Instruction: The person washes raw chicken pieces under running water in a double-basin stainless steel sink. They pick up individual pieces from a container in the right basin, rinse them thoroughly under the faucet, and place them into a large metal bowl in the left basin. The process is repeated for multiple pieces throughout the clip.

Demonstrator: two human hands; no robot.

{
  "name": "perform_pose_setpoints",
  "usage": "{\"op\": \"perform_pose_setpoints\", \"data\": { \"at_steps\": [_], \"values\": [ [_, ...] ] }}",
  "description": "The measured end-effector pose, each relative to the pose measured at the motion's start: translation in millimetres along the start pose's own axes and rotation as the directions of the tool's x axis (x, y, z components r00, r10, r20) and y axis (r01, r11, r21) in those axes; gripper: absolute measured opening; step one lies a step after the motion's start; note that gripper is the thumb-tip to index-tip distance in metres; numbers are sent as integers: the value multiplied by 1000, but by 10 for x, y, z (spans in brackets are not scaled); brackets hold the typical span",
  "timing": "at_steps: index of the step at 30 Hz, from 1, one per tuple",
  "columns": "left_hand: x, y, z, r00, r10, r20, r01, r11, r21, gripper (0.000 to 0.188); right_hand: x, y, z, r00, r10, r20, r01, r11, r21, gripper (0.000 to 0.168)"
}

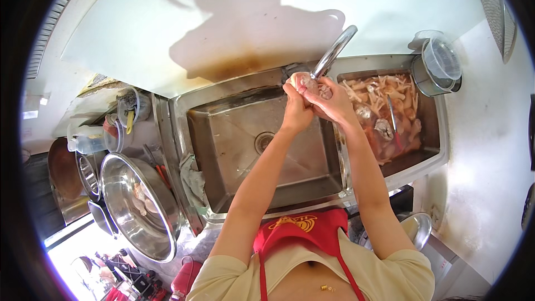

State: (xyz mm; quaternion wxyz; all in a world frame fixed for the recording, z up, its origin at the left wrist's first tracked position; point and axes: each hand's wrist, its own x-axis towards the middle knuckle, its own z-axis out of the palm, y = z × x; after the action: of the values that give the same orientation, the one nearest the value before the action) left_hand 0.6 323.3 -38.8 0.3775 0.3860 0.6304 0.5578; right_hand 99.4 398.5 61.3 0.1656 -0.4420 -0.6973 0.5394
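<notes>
My left hand point(297, 110) and my right hand point(334, 100) both grip a piece of raw poultry point(304, 83) under the curved metal faucet point(334, 51). They are above the back right part of the steel sink basin point(267, 121), whose round drain point(264, 143) shows below. Whether water runs cannot be told. To the right, a second basin point(430, 150) holds many raw poultry pieces point(382, 92), feet among them, in reddish liquid. A long metal tool with a red end point(392, 113) lies across them.
On the left, a large steel bowl point(138, 207) holds a few poultry pieces; orange-handled scissors point(161, 171) lie beside it. A grey cloth point(193, 182) hangs on the sink's left rim. Clear plastic tubs point(443, 56) stand at the back right corner.
</notes>
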Motion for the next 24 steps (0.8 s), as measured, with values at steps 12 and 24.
{"op": "perform_pose_setpoints", "data": {
  "at_steps": [12,24],
  "values": [
    [-296,324,61,985,-139,-99,144,989,46,45,53,65,186,996,80,-37,-87,959,-269,50],
    [-294,318,-132,903,-430,24,429,893,-139,43,178,286,308,966,200,166,-230,955,188,48]
  ]
}}
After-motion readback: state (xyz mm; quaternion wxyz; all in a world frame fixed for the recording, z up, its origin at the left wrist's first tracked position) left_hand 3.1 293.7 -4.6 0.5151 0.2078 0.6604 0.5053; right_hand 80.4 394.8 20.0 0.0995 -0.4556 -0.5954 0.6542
